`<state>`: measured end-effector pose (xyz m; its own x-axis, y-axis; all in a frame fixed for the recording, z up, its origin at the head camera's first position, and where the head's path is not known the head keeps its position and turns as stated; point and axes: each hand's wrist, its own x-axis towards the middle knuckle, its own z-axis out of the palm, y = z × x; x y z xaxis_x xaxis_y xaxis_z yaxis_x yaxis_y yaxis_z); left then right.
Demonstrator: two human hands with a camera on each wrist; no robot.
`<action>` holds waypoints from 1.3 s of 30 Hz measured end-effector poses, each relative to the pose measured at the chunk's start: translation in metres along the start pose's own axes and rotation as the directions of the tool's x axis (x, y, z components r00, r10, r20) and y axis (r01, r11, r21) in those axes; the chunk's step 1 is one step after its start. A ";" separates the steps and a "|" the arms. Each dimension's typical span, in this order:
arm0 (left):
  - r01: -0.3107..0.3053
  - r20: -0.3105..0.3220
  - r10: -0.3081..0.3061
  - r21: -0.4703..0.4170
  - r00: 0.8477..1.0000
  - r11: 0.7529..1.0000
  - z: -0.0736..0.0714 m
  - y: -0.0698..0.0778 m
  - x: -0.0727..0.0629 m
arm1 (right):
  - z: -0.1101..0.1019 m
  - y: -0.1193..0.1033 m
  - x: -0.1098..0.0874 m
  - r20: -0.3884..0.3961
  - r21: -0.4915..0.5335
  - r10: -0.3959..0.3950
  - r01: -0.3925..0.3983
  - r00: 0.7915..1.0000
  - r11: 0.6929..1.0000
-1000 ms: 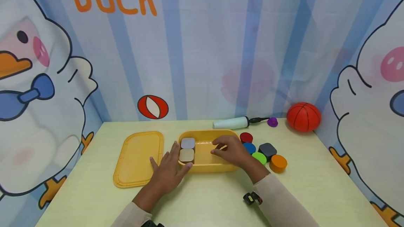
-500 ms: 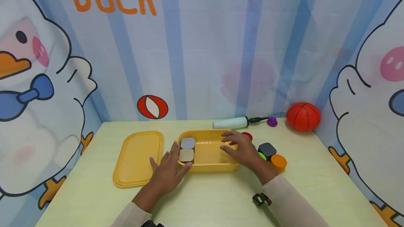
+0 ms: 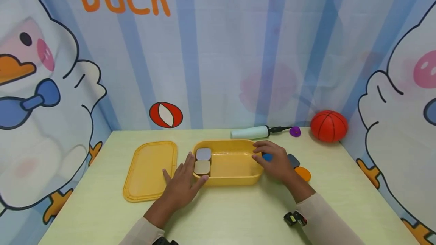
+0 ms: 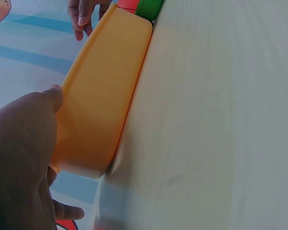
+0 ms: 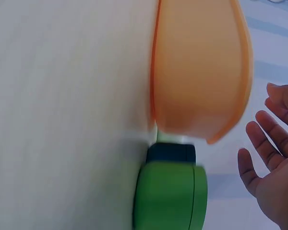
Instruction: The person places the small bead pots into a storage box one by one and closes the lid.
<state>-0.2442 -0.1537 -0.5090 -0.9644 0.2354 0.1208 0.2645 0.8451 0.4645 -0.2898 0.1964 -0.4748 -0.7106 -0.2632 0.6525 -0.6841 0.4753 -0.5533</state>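
A yellow box (image 3: 235,181) with no lid on it stands at the table's middle. At its left end sit a lilac-grey rounded lid or block (image 3: 203,153) and a beige one (image 3: 202,166). My left hand (image 3: 181,189) rests against that end, fingers spread, thumb at the front rim. Above the right end hovers my right hand (image 3: 276,163), fingers loosely bent, holding nothing. Beyond it lie a blue round piece (image 3: 267,157), a dark grey one (image 3: 293,160) and an orange one (image 3: 303,174), partly hidden. In the right wrist view a green round container (image 5: 165,199) stands beside the box.
Left of the box lies a flat yellow lid (image 3: 150,171). Behind it are a pale hand pump (image 3: 250,132) with a black nozzle, a small purple piece (image 3: 295,131) and a red ball (image 3: 329,126). A duck-print curtain (image 3: 218,48) encloses the table's back and sides.
My right hand has moved right, from inside the box to over its right end, now covering the red and green pieces in the head view. The left hand stays put.
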 end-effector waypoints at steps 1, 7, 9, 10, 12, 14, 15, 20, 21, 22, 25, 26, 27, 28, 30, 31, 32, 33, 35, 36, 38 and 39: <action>0.000 0.001 0.000 -0.001 1.000 1.000 0.000 0.000 0.000 | -0.003 0.002 -0.001 -0.004 0.015 0.013 -0.013 1.000 1.000; 0.007 0.003 -0.007 0.000 1.000 1.000 -0.001 0.001 0.000 | -0.025 0.012 -0.007 0.023 0.004 0.196 -0.196 0.980 0.981; 0.004 0.002 -0.004 -0.003 1.000 1.000 -0.001 0.001 0.000 | -0.033 0.014 -0.008 0.041 -0.014 0.269 -0.269 0.962 0.963; 0.003 0.003 -0.003 -0.005 1.000 1.000 -0.001 0.001 0.000 | -0.036 0.016 -0.009 0.051 -0.021 0.294 -0.294 0.954 0.956; -0.001 0.002 0.001 -0.006 1.000 1.000 -0.001 0.002 0.000 | -0.043 0.018 -0.010 0.068 -0.026 0.335 -0.334 0.940 0.942; -0.001 0.000 0.001 -0.007 1.000 1.000 -0.001 0.002 0.000 | -0.049 0.021 -0.012 0.081 -0.038 0.360 -0.358 0.930 0.933; -0.001 0.001 0.001 -0.005 1.000 1.000 -0.001 0.002 0.000 | -0.053 0.023 -0.013 0.087 -0.048 0.371 -0.368 0.925 0.929; 0.001 0.004 -0.001 0.003 1.000 1.000 -0.001 0.001 0.001 | -0.070 0.033 -0.020 0.107 -0.101 0.415 -0.405 0.904 0.909; 0.001 0.004 -0.001 0.003 1.000 1.000 -0.001 0.001 0.001 | -0.072 0.035 -0.021 0.111 -0.104 0.424 -0.413 0.899 0.905; 0.002 0.004 -0.002 0.002 1.000 1.000 -0.001 0.001 0.001 | -0.075 0.037 -0.022 0.113 -0.106 0.431 -0.420 0.895 0.901; 0.004 0.004 -0.004 -0.003 1.000 1.000 -0.002 0.002 0.000 | -0.081 0.043 -0.025 0.122 -0.104 0.455 -0.445 0.882 0.890; 0.004 0.005 -0.004 -0.004 1.000 1.000 -0.002 0.002 0.000 | -0.083 0.045 -0.026 0.124 -0.105 0.467 -0.456 0.875 0.884; 0.005 0.007 -0.005 -0.007 1.000 1.000 -0.002 0.002 0.000 | -0.085 0.046 -0.027 0.128 -0.108 0.477 -0.466 0.870 0.878; 0.005 0.009 -0.005 -0.007 1.000 1.000 -0.002 0.002 0.000 | -0.086 0.048 -0.028 0.134 -0.111 0.486 -0.475 0.863 0.873; 0.005 0.011 -0.005 -0.009 1.000 1.000 -0.002 0.003 0.000 | -0.089 0.052 -0.029 0.145 -0.111 0.505 -0.493 0.851 0.863; 0.007 0.011 -0.007 -0.010 1.000 1.000 -0.002 0.003 0.000 | -0.089 0.053 -0.030 0.151 -0.110 0.512 -0.500 0.846 0.859; 0.008 0.011 -0.008 -0.014 1.000 1.000 -0.002 0.003 0.000 | -0.090 0.055 -0.031 0.157 -0.108 0.516 -0.505 0.842 0.856; 0.009 0.010 -0.009 -0.015 1.000 1.000 -0.003 0.004 0.000 | -0.090 0.056 -0.031 0.163 -0.107 0.518 -0.507 0.839 0.855; 0.011 0.008 -0.011 -0.015 1.000 1.000 -0.003 0.003 0.000 | -0.092 0.059 -0.032 0.175 -0.102 0.523 -0.513 0.834 0.852; 0.012 0.008 -0.012 -0.017 1.000 1.000 -0.003 0.003 0.000 | -0.093 0.060 -0.033 0.181 -0.102 0.524 -0.514 0.832 0.852; 0.011 0.010 -0.011 -0.016 1.000 1.000 -0.003 0.003 0.000 | -0.095 0.062 -0.035 0.192 -0.109 0.529 -0.517 0.827 0.849; 0.009 0.010 -0.009 -0.015 1.000 1.000 -0.002 0.003 0.000 | -0.096 0.063 -0.036 0.199 -0.109 0.532 -0.521 0.823 0.847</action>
<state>-0.2434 -0.1525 -0.5059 -0.9666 0.2325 0.1080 0.2555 0.8400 0.4787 -0.2914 0.3161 -0.4832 -0.9815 -0.1308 0.1398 -0.1912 0.6312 -0.7517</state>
